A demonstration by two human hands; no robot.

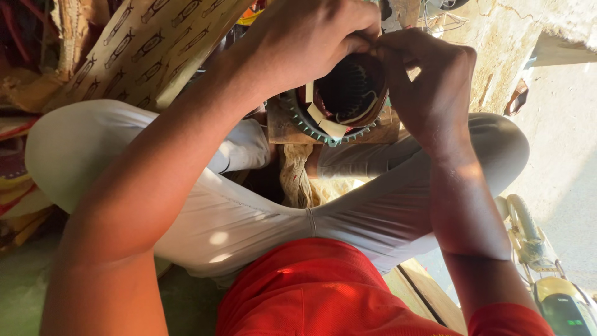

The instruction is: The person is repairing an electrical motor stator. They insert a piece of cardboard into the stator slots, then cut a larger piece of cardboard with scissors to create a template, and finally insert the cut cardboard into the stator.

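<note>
Both pinching at the rim of the toothed motor stator (339, 102), left hand (308, 43) and right hand (429, 81) fingertips together, wooden block (283, 124) underneath.

The stator (339, 102) sits on a wooden block (283, 127) between the knees of the seated person. The left hand (308, 40) lies over the stator's upper left rim; the right hand (429, 81) covers its right side, and the fingertips meet above the stator. Cardboard (149, 50) lies left of the stator. A tool (547, 280) lies well to the stator's lower right.
</note>
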